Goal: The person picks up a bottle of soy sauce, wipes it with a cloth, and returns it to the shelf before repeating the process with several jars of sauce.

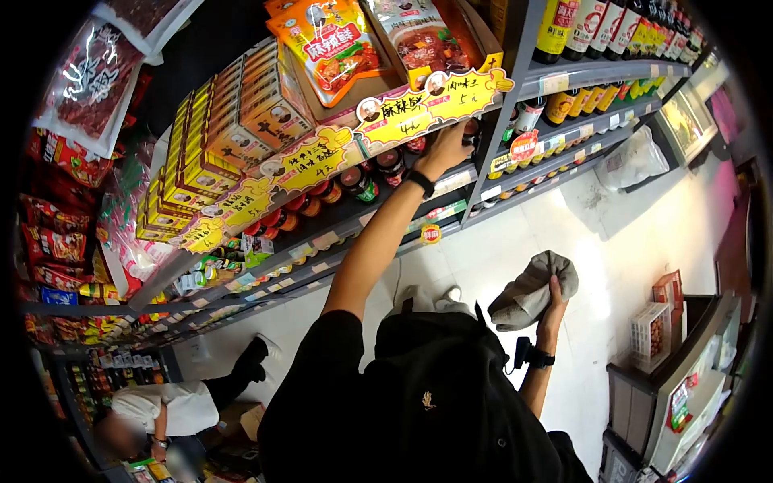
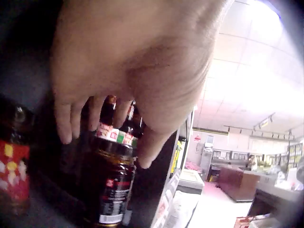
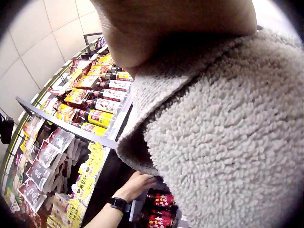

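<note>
My left hand (image 1: 448, 148) reaches up to a shelf of dark sauce jars (image 1: 378, 169). In the left wrist view its fingers (image 2: 64, 126) and thumb curl round the lid of one dark jar (image 2: 110, 175) with a red and green label band. The right wrist view shows the same hand (image 3: 138, 185) at the red-labelled jars (image 3: 159, 209). My right hand (image 1: 554, 299) hangs lower, near my waist, and grips a grey fleece cloth (image 1: 531, 288). That cloth (image 3: 223, 142) fills most of the right wrist view, under the hand (image 3: 166, 28).
The shelving (image 1: 555, 80) carries yellow price tags (image 1: 403, 113), yellow boxes (image 1: 201, 153), snack packets (image 1: 330, 40) and bottles (image 1: 588, 24). Another person (image 1: 173, 406) crouches on the tiled floor (image 1: 644, 225) at lower left. A counter with baskets (image 1: 672, 354) stands on the right.
</note>
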The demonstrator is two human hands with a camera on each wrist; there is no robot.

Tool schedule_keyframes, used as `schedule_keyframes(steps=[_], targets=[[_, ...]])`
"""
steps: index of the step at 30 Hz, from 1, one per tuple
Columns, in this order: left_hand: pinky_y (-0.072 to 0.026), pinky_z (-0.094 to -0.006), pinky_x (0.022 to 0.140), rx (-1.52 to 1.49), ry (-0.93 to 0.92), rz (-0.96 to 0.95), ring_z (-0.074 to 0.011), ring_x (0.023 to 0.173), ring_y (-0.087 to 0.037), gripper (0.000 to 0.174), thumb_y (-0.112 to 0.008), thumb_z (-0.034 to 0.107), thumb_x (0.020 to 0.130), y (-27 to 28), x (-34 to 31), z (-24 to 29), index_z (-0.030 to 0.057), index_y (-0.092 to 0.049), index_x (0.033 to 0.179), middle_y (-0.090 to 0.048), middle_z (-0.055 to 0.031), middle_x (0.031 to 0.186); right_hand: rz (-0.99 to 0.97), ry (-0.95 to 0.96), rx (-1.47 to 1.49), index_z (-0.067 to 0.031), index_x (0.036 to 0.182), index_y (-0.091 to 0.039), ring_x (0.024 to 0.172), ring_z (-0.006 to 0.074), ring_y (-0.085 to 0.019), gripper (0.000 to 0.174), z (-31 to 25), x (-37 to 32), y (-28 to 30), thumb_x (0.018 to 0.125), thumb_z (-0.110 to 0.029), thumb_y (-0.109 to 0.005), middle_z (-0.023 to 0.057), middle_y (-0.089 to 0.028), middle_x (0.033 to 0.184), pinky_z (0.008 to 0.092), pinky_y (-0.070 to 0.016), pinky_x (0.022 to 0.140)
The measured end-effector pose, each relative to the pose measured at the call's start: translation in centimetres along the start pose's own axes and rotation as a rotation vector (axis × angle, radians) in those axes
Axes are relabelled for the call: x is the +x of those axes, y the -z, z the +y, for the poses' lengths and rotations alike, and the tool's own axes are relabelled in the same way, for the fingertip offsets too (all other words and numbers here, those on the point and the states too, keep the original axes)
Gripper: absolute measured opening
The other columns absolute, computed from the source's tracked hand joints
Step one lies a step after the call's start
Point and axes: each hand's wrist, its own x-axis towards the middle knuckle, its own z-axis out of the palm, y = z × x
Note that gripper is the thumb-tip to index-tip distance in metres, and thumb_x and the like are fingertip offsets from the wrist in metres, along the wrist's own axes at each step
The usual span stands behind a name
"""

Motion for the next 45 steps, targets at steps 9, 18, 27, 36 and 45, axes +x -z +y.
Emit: schedule_keyframes(steps=[9, 18, 27, 36, 45], targets=[[-0.0479, -0.0412, 0.096, 0.156, -0.068, -0.088, -0.0374, 0.112, -0.06, 0.073, -0.08, 0.027, 0.067, 0.3, 1.9, -2.1, 0.0001, -0.054, 0.129, -0.062, -0.0242, 0.119, 0.031, 0.015, -0.003, 0.0025, 0.138, -0.049, 0.119, 0.0241, -0.057, 0.058, 1.3, -0.3, 2.3, 0.094, -0.031, -0.065, 0.0136, -0.06, 0.131, 0.0369, -0.0416, 0.105], [-0.047, -0.0446, 0.092, 0.246, -0.039, -0.082, -0.0378, 0.106, -0.06, 0.078, -0.084, 0.039, 0.073, 1.6, 0.9, -1.3, -0.0013, -0.05, 0.13, -0.065, -0.0228, 0.107, 0.032, 0.033, -0.053, 0.002, 0.139, -0.048, 0.124, 0.0254, -0.052, 0.061, -0.3, -4.1, -2.7, 0.093, -0.035, -0.065, 0.0135, -0.057, 0.134, 0.0376, -0.0376, 0.108], [-0.0506, -0.0388, 0.077, 0.279, -0.247, -0.298, -0.0328, 0.089, -0.065, 0.052, -0.079, 0.022, 0.072, 2.2, 1.8, -4.6, 0.0039, -0.062, 0.117, -0.068, -0.016, 0.093, 0.048, 0.018, 0.022, 0.0023, 0.137, -0.05, 0.121, 0.0247, -0.056, 0.056, 1.1, -5.2, -3.5, 0.095, -0.033, -0.061, 0.0135, -0.059, 0.132, 0.0377, -0.0406, 0.107], [-0.0465, -0.041, 0.095, 0.433, -0.344, -0.271, -0.0341, 0.111, -0.059, 0.066, -0.081, 0.022, 0.066, 3.4, 0.5, -7.3, 0.0099, -0.058, 0.126, -0.064, -0.015, 0.118, 0.008, 0.027, 0.015, 0.0027, 0.137, -0.05, 0.121, 0.0239, -0.055, 0.056, 0.9, -3.7, -3.5, 0.094, -0.031, -0.064, 0.013, -0.059, 0.132, 0.0362, -0.039, 0.107], [-0.0469, -0.043, 0.09, 0.39, -0.36, -0.01, -0.0345, 0.101, -0.061, 0.063, -0.085, 0.042, 0.057, 4.8, -0.4, -6.7, 0.0075, -0.062, 0.104, -0.065, -0.0161, 0.104, -0.001, 0.031, -0.027, 0.0019, 0.137, -0.05, 0.12, 0.024, -0.056, 0.057, 0.9, -3.1, -3.3, 0.094, -0.033, -0.063, 0.0135, -0.059, 0.131, 0.0365, -0.0407, 0.105]])
